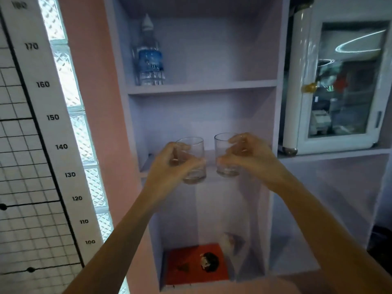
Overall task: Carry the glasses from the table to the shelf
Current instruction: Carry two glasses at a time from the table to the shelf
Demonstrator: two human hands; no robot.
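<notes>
At mid-frame the left grip (174,164) curls round the left glass (194,148) and the right grip (248,158) round the right glass (221,149), both upright. The glasses are held side by side, apart, before the middle compartment of the lilac shelf (201,88), below a water bottle (150,58)

Single wide-angle view taken from head, faced forward and slightly down. Shelf unit (201,90) seen from close, middle of frame filled by it. Left hand (169,166) with left glass (195,146) and right hand (252,158) with right glass (220,145) framed at centre; forearms cut off by bottom edge.
</notes>
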